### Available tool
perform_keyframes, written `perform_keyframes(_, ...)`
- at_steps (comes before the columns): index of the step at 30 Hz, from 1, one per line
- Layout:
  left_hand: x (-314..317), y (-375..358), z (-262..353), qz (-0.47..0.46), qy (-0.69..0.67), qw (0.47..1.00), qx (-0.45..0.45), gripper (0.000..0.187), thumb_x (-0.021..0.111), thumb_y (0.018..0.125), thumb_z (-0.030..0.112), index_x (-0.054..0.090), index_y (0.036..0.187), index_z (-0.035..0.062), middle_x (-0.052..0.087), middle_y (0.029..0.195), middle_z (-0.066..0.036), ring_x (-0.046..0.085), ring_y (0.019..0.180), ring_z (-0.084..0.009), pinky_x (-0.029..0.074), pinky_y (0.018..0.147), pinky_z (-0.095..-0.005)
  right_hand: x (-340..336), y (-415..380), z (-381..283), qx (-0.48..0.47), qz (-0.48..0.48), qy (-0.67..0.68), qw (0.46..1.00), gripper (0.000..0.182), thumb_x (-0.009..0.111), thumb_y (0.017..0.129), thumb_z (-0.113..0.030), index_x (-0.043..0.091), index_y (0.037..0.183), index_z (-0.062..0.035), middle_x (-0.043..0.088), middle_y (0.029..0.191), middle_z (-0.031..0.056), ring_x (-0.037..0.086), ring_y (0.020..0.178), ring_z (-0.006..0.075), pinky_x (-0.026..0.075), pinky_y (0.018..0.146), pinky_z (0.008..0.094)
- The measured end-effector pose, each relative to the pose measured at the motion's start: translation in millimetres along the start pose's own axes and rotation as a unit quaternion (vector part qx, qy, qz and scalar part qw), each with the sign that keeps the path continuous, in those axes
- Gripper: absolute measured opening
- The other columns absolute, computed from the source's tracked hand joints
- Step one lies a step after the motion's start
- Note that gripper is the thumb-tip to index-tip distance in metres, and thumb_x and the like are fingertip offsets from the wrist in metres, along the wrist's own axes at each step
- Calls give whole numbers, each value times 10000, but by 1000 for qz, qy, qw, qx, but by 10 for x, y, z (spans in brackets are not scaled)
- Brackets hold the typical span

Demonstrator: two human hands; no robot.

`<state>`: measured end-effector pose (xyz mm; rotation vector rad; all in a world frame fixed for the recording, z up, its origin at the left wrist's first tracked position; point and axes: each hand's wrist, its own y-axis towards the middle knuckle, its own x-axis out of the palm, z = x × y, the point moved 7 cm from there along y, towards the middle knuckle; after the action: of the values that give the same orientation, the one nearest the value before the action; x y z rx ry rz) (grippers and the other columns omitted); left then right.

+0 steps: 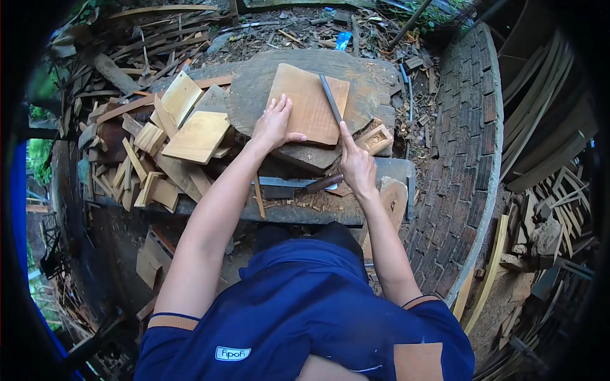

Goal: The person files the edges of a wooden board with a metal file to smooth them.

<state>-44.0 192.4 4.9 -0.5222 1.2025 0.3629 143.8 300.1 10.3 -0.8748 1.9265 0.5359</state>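
A flat, reddish-brown wooden board (305, 105) lies on a broad, round-edged wooden block (251, 89). My left hand (274, 125) rests on the board's lower left part, fingers stretched over its face and thumb apart near the lower edge. My right hand (358, 166) is closed on a narrow dark bar-shaped tool (330, 98), index finger laid along it. The tool slants up and left across the board's right side; its grip is hidden in the hand. Under my right hand sits a small hollowed wooden piece (375, 139).
Below the block, a metal ruler (279, 182) and a dark round handle (324, 183) lie on the bench among wood chips. Loose offcuts (197, 136) are heaped at left. A low brick wall (460, 146) curves along the right, with more scrap wood (546, 235) beyond.
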Motion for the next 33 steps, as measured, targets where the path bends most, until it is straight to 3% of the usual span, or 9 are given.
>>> perform_keyframes(5,0,6,6,2,17,1000,9,1132,814,588,565,310,1436,11,276,1516,-213,299,1381,-404,331,1118,-423,34,468,80,25,-6,-3,1000,523,408,929,-178,391,1437,-300,654,774,264,659,724,439,524,678,539)
perform_keyframes(6,0,5,-2,-5,9,1000,8,1122,807,602,573,314,1438,10,267,1520,-212,280,1388,-411,313,1127,-426,32,586,105,43,-15,3,999,462,404,970,-235,395,1426,-308,655,840,273,646,783,455,508,705,551)
perform_keyframes(14,-6,-11,-18,-7,-9,1000,1,1110,804,619,570,312,1445,16,251,1528,-208,258,1398,-411,295,1137,-423,-23,63,-10,41,-59,13,997,501,414,946,-208,391,1438,-297,652,806,280,656,773,449,511,699,547)
perform_keyframes(21,-13,-4,-6,-13,5,1000,3,1107,797,631,570,299,1451,18,254,1530,-200,257,1397,-412,298,1136,-423,23,790,91,54,-18,22,998,437,375,990,-279,399,1426,-297,645,880,306,634,821,481,503,766,559)
perform_keyframes(28,-7,-29,-7,11,-11,1000,9,1107,796,615,576,316,1435,8,262,1524,-204,265,1392,-417,308,1130,-429,78,183,103,33,-31,27,999,478,399,975,-288,363,1450,-332,660,794,269,658,755,452,516,690,546)
perform_keyframes(33,-8,-19,44,-1,-5,1000,11,1110,802,610,565,312,1435,6,264,1521,-211,270,1390,-418,315,1126,-432,72,650,155,47,-11,16,999,471,397,973,-280,375,1438,-353,659,815,274,663,781,438,522,704,542)
